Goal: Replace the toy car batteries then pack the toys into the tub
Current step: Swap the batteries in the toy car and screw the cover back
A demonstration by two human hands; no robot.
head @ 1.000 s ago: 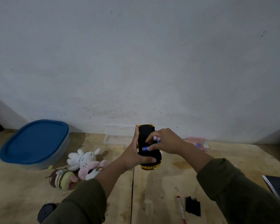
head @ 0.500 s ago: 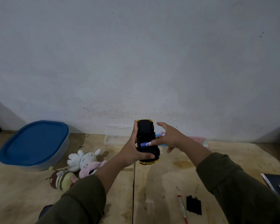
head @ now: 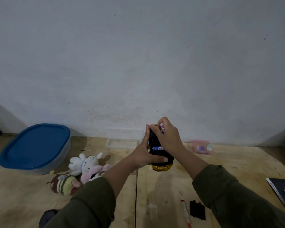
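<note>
— Where is the toy car (head: 158,146)?
— Up over the tabletop (head: 237,162) middle, belly up, gripped by the left hand (head: 142,156).
— And the right hand (head: 169,137)?
— Pinching a battery (head: 162,126). Match its ends, then press gently.

A red pen (head: 185,213) lies on the wooden table (head: 237,162).

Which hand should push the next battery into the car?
The right hand, probably: it already pinches a battery over the upturned toy car. The left hand is busy gripping the car's body.
</note>
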